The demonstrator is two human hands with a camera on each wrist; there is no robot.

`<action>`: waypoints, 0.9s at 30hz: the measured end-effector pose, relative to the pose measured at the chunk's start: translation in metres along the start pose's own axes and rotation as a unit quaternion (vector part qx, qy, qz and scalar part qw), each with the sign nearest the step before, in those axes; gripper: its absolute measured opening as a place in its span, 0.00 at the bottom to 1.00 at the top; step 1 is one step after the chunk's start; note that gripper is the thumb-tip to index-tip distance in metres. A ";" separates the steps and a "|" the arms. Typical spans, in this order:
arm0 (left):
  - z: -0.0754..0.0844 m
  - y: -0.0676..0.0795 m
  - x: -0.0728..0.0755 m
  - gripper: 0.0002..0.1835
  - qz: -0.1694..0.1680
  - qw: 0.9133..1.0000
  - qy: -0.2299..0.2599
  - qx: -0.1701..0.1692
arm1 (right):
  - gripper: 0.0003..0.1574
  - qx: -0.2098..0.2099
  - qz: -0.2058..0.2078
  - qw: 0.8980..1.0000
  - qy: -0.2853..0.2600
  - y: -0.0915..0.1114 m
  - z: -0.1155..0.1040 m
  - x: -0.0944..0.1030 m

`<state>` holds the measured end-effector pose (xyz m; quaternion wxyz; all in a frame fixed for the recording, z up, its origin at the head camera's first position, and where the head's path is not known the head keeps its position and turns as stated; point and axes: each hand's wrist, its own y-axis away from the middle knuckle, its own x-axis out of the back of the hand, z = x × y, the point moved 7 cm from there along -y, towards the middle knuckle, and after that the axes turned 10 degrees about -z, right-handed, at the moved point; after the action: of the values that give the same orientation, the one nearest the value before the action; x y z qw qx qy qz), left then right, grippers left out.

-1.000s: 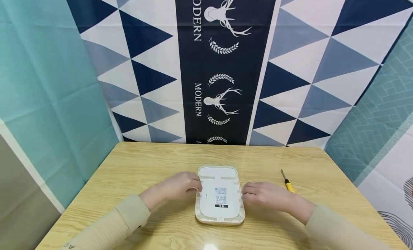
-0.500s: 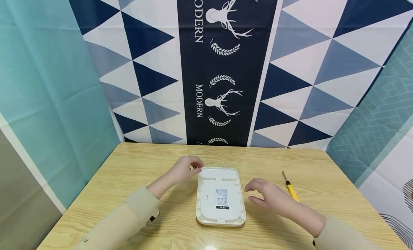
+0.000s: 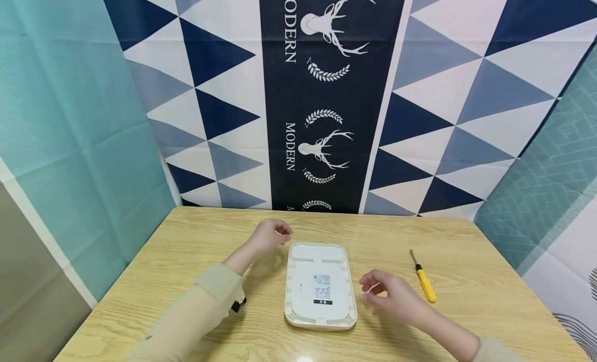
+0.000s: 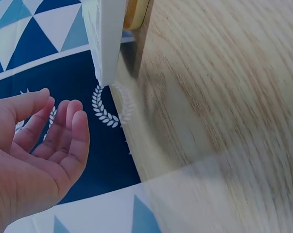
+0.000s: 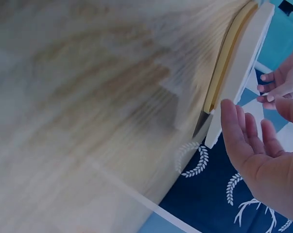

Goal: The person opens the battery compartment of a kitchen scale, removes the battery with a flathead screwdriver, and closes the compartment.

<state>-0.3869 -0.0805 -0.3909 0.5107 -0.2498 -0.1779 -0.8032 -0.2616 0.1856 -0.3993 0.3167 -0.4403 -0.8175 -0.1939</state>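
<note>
A beige sleeve (image 3: 191, 315) is covering the left forearm at the near side. The right hand (image 3: 391, 295) is hovering just beside the right edge of a white rounded panel (image 3: 303, 302), its fingers loosely curled. The panel is lying flat on the tabletop (image 3: 196, 230), its label (image 3: 322, 287) facing up, a yellowish layer (image 5: 230, 58) showing underneath. Right of the panel, a yellow-handled screwdriver (image 3: 425, 284) is lying, metal end pointing away. Farther off, the left hand (image 3: 268, 233) is hovering near the panel's far left corner, fingers loosely bent. Behind, a patterned cloth (image 3: 326, 95) is hanging
</note>
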 end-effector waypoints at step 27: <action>-0.046 -0.016 -0.036 0.10 -0.060 0.982 0.141 0.112 | 0.38 -0.120 -0.090 0.921 -0.360 0.012 0.032 -0.051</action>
<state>-0.3983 -0.0725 -0.4497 0.5064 -0.0641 -0.2074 -0.8345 -0.2414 0.1813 -0.4569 -0.0731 -0.4394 -0.8832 -0.1466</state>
